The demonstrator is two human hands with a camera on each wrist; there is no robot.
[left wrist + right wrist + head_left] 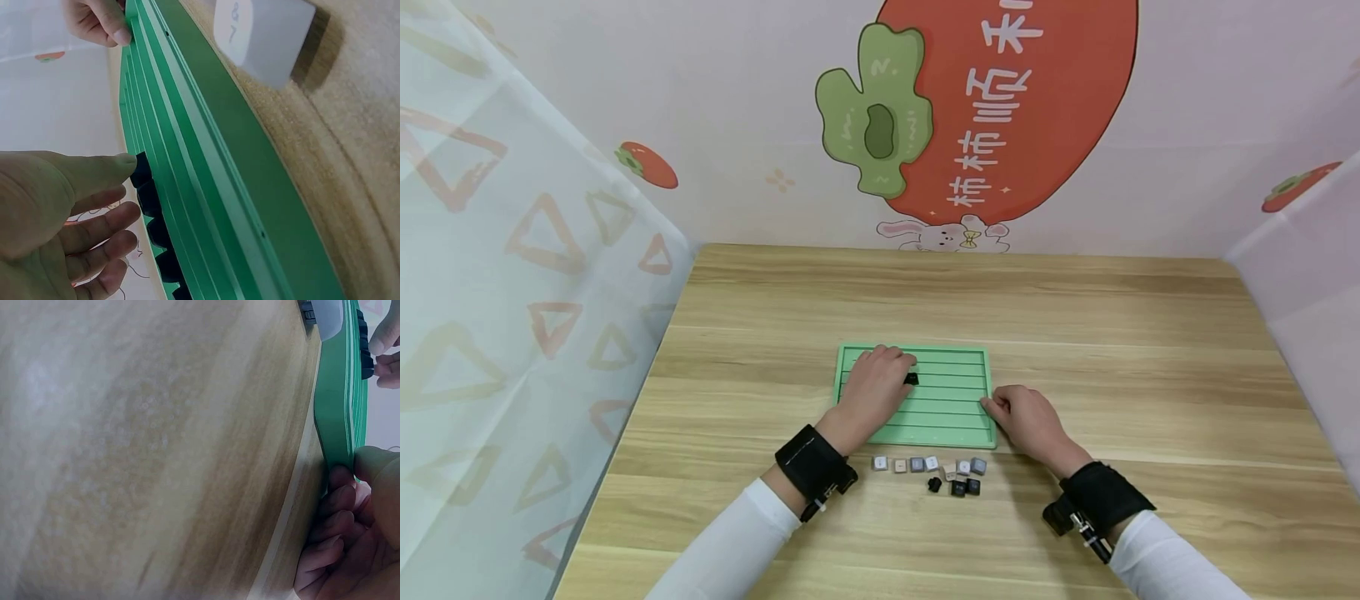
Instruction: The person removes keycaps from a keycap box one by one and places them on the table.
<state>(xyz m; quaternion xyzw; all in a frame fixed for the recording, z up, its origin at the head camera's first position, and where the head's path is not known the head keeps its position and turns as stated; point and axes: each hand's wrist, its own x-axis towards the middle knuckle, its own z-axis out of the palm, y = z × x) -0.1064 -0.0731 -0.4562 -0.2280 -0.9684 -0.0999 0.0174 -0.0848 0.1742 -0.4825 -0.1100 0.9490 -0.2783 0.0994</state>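
Row filling: apparently aligned black keycap point(912, 379) with loose-fingered left hand point(874, 385), mid-frame; pinched green tray point(951, 408) with right hand point(1028, 421); next, probably needed lower-centre keycap point(958, 488).

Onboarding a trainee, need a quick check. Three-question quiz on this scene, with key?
1. Which hand holds the edge of the green tray between thumb and fingers?
2. True or false: the loose keycaps lie beyond the far edge of the green tray.
3. The keycap touched by the left hand is: a) white b) black c) beige

Key:
1. The right hand.
2. False; they lie on the person's side.
3. b
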